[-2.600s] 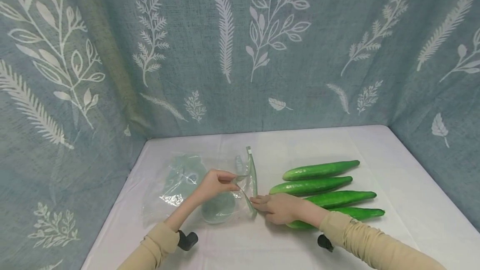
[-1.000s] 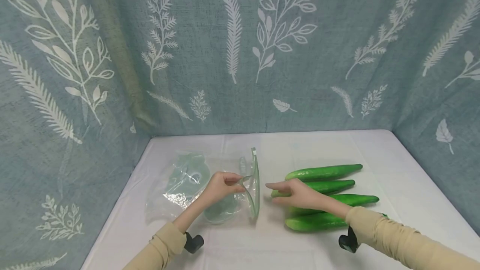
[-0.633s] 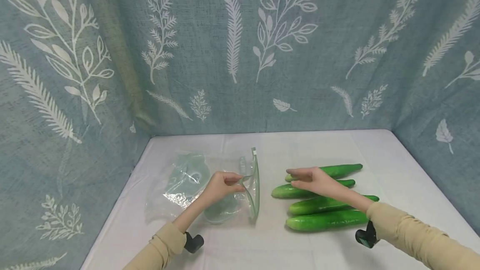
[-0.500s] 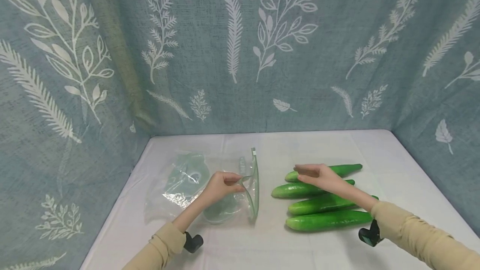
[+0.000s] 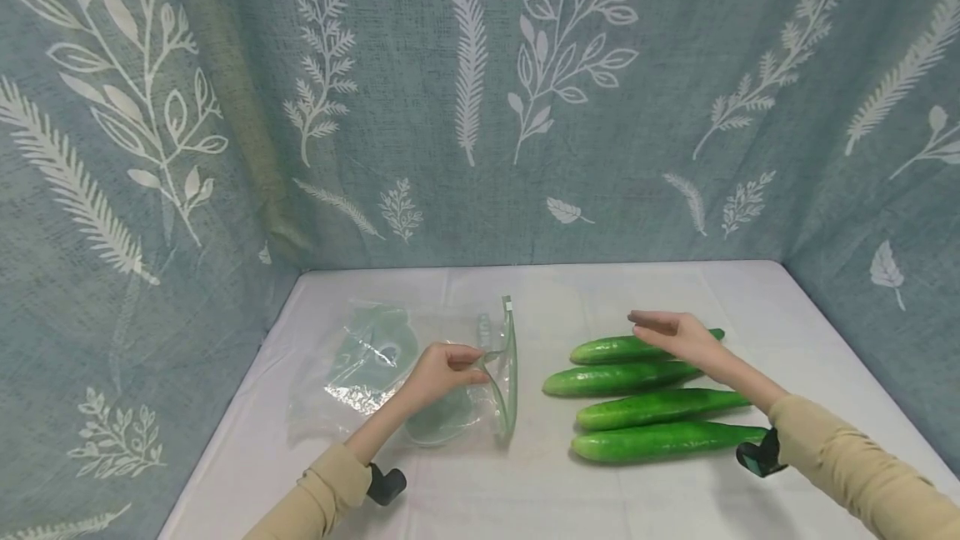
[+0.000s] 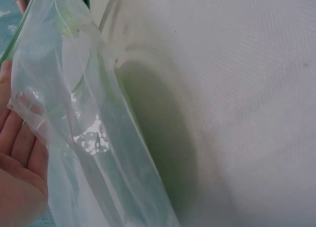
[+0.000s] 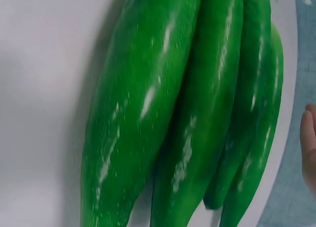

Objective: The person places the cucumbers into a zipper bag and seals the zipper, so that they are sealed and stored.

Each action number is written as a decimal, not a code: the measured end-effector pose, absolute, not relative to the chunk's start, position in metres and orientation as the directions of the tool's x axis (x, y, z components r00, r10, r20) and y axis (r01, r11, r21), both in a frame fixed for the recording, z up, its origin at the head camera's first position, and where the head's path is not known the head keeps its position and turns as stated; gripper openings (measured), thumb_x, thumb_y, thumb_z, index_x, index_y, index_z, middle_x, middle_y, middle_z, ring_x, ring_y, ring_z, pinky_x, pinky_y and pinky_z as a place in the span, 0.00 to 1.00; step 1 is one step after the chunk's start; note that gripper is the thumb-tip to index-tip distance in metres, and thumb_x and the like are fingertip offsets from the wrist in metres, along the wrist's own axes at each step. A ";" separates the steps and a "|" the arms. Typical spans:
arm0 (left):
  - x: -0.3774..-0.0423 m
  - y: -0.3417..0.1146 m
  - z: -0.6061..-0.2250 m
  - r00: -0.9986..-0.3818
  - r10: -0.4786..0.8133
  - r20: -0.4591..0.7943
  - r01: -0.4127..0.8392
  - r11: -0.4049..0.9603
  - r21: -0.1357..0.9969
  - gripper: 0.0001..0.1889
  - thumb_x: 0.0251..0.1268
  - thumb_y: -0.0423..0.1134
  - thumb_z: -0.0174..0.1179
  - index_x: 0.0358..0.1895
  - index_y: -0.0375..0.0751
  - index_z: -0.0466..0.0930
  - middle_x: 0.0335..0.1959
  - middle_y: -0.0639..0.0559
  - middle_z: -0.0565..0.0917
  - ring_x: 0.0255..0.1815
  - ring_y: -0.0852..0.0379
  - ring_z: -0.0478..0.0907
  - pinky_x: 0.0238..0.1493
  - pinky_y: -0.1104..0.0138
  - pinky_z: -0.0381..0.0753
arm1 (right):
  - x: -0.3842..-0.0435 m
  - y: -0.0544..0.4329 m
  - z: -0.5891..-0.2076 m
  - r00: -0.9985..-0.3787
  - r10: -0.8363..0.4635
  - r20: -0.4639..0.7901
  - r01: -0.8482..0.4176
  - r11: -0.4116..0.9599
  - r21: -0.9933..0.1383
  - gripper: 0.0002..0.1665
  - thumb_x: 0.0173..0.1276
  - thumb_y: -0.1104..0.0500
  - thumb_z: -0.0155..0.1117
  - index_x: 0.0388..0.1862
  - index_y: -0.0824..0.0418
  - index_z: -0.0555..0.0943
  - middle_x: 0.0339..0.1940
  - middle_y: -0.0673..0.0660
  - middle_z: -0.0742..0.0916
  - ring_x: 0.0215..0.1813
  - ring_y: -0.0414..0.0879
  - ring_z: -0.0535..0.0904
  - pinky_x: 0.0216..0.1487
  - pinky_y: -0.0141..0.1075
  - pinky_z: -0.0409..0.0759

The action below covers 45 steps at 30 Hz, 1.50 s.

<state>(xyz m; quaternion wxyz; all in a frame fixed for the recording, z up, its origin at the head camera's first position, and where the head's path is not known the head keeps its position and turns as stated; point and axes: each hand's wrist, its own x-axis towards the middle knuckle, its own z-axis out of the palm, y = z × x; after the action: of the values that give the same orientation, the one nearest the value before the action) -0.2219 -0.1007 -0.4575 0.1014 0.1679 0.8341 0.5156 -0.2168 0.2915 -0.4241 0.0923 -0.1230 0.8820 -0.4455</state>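
A clear zip bag (image 5: 367, 357) with pale green printed patches and a green zip edge lies on the left of the table. My left hand (image 5: 438, 375) pinches one side of its mouth, so the mouth gapes toward the right. In the left wrist view the plastic (image 6: 94, 143) hangs beside the curled fingers. Several green cucumbers lie side by side on the right, from the farthest cucumber (image 5: 603, 350) to the nearest cucumber (image 5: 652, 442). Above the farthest one, near its middle, my right hand (image 5: 682, 338) hovers with relaxed fingers and holds nothing.
A white cloth covers the table (image 5: 555, 490). Behind it and at both sides hangs a blue-green curtain (image 5: 480, 215) with white leaf prints. A strip of table lies between the bag's mouth and the cucumbers' pale ends. A dark wrist camera (image 5: 386, 486) sits under the left wrist.
My right hand has left the bag's edge and moved right and away, over the cucumbers to the farthest one. The left hand keeps its pinch; the bag's mouth still gapes.
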 end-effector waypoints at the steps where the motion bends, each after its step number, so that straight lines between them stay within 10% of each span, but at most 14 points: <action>1: -0.222 -0.101 -0.457 -0.923 0.384 0.006 0.176 0.410 0.895 0.20 0.51 0.39 0.70 0.48 0.33 0.82 0.48 0.38 0.85 0.48 0.44 0.84 0.46 0.63 0.85 | -0.217 0.294 -0.424 -0.955 -0.291 -0.050 -0.134 0.577 -0.806 0.33 0.72 0.47 0.54 0.69 0.64 0.67 0.66 0.67 0.75 0.65 0.63 0.71 0.60 0.54 0.76; 45: -0.221 -0.101 -0.461 -0.932 0.363 0.001 0.169 0.430 0.887 0.21 0.50 0.41 0.71 0.47 0.34 0.83 0.48 0.38 0.85 0.48 0.44 0.83 0.49 0.61 0.84 | -0.218 0.380 -0.427 -0.992 -0.090 -0.086 -0.026 0.826 -0.564 0.38 0.72 0.49 0.54 0.64 0.80 0.63 0.62 0.81 0.70 0.62 0.74 0.68 0.56 0.58 0.75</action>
<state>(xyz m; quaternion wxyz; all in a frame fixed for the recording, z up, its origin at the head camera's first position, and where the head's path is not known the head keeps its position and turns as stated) -0.2215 -0.1014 -0.4611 0.0955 0.1582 0.8402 0.5098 -0.2184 0.3795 -0.4268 0.0544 -0.0305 0.9538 -0.2938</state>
